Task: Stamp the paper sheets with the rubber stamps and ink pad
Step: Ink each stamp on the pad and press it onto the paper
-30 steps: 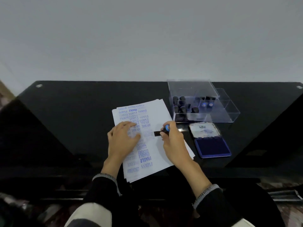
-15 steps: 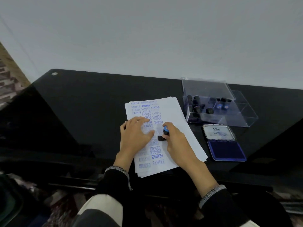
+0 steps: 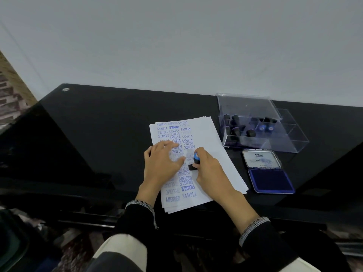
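Pressing one stamp (image 3: pixel 194 162), two hands, one ink pad (image 3: pixel 270 178)

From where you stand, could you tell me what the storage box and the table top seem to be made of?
The storage box looks like clear, glossy hard plastic: the stamps inside show through its walls. The table top looks like black glass or high-gloss lacquer, since it gives mirror-like reflections; which of the two is hard to tell.

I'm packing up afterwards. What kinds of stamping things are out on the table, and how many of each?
Blue-topped rubber stamp in right hand: 1
Open blue ink pad: 1
Clear plastic stamp box: 1
Stack of white stamped paper sheets: 1
Total: 4
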`<action>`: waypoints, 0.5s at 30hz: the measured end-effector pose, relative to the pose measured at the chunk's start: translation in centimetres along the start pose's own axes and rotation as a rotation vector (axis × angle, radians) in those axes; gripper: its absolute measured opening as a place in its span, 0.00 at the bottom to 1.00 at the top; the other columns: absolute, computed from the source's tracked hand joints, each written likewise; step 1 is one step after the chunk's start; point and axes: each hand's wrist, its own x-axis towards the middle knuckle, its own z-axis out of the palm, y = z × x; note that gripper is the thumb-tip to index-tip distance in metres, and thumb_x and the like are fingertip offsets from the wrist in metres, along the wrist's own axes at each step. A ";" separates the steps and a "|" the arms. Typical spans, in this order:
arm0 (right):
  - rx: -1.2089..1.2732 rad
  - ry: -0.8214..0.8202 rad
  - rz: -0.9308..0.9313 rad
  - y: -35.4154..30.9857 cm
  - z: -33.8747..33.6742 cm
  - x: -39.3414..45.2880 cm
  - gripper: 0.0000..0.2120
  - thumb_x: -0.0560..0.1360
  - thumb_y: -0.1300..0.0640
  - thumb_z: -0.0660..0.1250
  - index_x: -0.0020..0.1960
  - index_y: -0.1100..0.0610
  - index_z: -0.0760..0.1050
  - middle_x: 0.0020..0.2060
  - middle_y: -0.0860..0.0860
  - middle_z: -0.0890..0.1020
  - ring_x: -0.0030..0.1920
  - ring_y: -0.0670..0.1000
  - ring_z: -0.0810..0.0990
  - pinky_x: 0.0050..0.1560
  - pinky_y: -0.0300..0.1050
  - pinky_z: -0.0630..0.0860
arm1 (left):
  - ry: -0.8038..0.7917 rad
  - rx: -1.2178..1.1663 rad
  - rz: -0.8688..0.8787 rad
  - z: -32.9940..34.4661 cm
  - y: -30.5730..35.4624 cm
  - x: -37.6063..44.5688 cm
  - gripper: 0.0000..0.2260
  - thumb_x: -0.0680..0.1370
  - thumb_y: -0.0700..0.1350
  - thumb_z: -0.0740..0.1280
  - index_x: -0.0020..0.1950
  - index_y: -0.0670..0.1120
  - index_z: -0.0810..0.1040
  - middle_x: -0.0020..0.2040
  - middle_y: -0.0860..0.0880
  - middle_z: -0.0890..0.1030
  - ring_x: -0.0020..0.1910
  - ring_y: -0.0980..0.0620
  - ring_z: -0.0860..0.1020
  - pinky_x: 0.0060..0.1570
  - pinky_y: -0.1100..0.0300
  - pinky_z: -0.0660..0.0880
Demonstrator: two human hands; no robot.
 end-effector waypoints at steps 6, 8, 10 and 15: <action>-0.023 -0.077 0.033 -0.5 -0.5 1.0 0.19 0.70 0.73 0.62 0.50 0.53 0.59 0.47 0.52 0.71 0.50 0.52 0.78 0.48 0.49 0.78 | 0.001 -0.026 0.008 0.0 0.0 -0.2 0.19 0.74 0.56 0.67 0.65 0.57 0.73 0.65 0.59 0.71 0.68 0.59 0.65 0.74 0.51 0.51; -0.021 -0.068 0.031 -0.6 -0.4 1.0 0.19 0.70 0.73 0.62 0.49 0.54 0.59 0.46 0.52 0.71 0.49 0.54 0.77 0.48 0.50 0.78 | 0.014 -0.041 0.019 0.0 0.0 -0.2 0.18 0.75 0.54 0.67 0.65 0.55 0.74 0.65 0.58 0.72 0.67 0.58 0.66 0.74 0.51 0.53; -0.013 -0.023 0.017 -0.6 0.0 0.6 0.20 0.68 0.75 0.61 0.48 0.54 0.59 0.44 0.51 0.69 0.44 0.52 0.73 0.49 0.50 0.77 | 0.042 -0.105 -0.008 0.0 0.0 -0.2 0.16 0.76 0.51 0.67 0.64 0.53 0.75 0.64 0.57 0.73 0.66 0.57 0.68 0.70 0.55 0.61; 0.005 0.049 -0.003 -0.5 0.7 0.2 0.21 0.65 0.76 0.60 0.46 0.55 0.58 0.41 0.49 0.66 0.40 0.51 0.65 0.50 0.52 0.77 | 0.158 -0.312 -0.196 -0.6 0.2 -0.5 0.13 0.78 0.40 0.64 0.62 0.49 0.76 0.64 0.57 0.72 0.69 0.59 0.64 0.65 0.57 0.68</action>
